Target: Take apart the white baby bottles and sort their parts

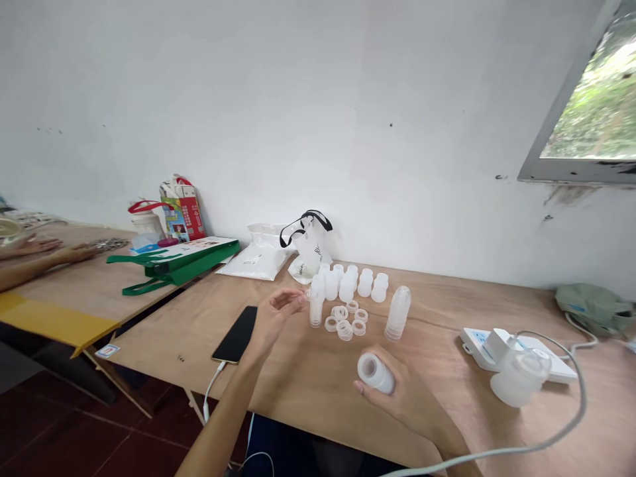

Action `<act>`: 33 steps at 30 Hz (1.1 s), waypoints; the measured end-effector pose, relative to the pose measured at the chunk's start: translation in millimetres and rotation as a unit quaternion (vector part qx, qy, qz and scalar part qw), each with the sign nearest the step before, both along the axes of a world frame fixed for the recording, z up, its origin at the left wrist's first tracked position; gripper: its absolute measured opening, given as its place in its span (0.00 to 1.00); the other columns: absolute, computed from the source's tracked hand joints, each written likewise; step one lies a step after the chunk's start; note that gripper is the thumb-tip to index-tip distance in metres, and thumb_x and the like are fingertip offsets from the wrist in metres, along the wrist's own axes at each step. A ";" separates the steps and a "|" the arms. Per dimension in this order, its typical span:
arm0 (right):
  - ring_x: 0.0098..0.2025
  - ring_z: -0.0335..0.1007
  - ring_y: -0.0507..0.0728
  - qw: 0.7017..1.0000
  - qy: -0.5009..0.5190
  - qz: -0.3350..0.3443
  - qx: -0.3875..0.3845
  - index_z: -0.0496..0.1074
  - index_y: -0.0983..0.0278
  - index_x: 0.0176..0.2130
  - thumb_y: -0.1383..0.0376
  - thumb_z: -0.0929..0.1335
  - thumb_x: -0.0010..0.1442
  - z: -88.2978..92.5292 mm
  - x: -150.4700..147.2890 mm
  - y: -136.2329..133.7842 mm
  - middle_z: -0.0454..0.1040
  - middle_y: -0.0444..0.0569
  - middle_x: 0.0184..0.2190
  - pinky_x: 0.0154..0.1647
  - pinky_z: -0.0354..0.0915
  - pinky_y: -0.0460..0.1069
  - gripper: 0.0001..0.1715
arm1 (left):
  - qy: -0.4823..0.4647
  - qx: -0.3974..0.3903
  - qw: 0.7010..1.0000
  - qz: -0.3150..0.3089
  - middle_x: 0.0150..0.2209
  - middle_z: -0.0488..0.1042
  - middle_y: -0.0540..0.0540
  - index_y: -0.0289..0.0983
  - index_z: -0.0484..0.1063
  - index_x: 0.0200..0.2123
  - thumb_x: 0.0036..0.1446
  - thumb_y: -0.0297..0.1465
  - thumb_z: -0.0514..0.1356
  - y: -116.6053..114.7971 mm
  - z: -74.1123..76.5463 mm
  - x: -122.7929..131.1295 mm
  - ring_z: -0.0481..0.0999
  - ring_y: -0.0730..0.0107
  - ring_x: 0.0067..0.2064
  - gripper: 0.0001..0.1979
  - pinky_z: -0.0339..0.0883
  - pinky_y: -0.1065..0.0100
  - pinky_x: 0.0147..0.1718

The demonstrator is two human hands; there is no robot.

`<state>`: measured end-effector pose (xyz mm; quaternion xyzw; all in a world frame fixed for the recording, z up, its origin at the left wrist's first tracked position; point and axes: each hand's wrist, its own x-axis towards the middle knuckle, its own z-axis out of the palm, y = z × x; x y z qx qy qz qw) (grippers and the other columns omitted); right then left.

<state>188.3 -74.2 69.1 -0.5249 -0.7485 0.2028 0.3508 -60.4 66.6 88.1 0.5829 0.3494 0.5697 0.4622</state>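
My right hand (pixel 400 391) is wrapped around a translucent white bottle-like piece (pixel 376 374), its round open mouth tilted toward me. Above the table, my left hand (pixel 281 311) has thumb and fingers drawn together beside a stack of clear cups (pixel 316 310). A faint clear edge shows at its fingertips, too indistinct to name. Several white rings (pixel 344 329) lie loose between the hands. Behind them stand several white waisted bottle pieces (pixel 365 283) in rows. To the right is a tall stack of clear domed caps (pixel 398 311).
A black phone (pixel 236 334) on a charging cable lies left. White bags (pixel 261 255) rest by the wall. On the right are a white device (pixel 479 348), a clear-topped cup (pixel 519 377) and a grey cable (pixel 579 397). Another person's hands (pixel 74 254) rest on the far-left table.
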 end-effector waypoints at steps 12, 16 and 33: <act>0.33 0.71 0.56 1.000 -0.019 -0.004 -0.006 0.67 0.57 0.38 0.55 0.68 0.64 4.7 7.8 -1.8 0.73 0.42 0.31 0.35 0.67 0.49 0.10 | 0.415 0.223 0.882 0.022 0.41 0.82 0.44 0.38 0.79 0.47 0.60 0.22 0.54 54.4 15.3 28.8 0.80 0.59 0.42 0.17 0.73 0.62 0.44; 0.33 0.70 0.56 0.999 -0.033 -0.005 -0.010 0.67 0.57 0.37 0.55 0.67 0.65 4.9 11.0 -2.4 0.73 0.42 0.31 0.36 0.66 0.49 0.09 | 0.431 0.231 0.872 0.015 0.41 0.81 0.42 0.37 0.80 0.44 0.59 0.20 0.53 61.3 -2.4 31.8 0.78 0.56 0.45 0.17 0.71 0.59 0.46; 0.32 0.70 0.56 0.997 -0.071 -0.018 -0.006 0.66 0.58 0.37 0.54 0.67 0.65 0.7 14.0 1.9 0.73 0.41 0.30 0.35 0.65 0.50 0.10 | 0.392 0.242 0.887 0.020 0.43 0.80 0.44 0.40 0.70 0.58 0.64 0.26 0.52 66.3 -4.3 31.8 0.79 0.60 0.43 0.20 0.70 0.65 0.42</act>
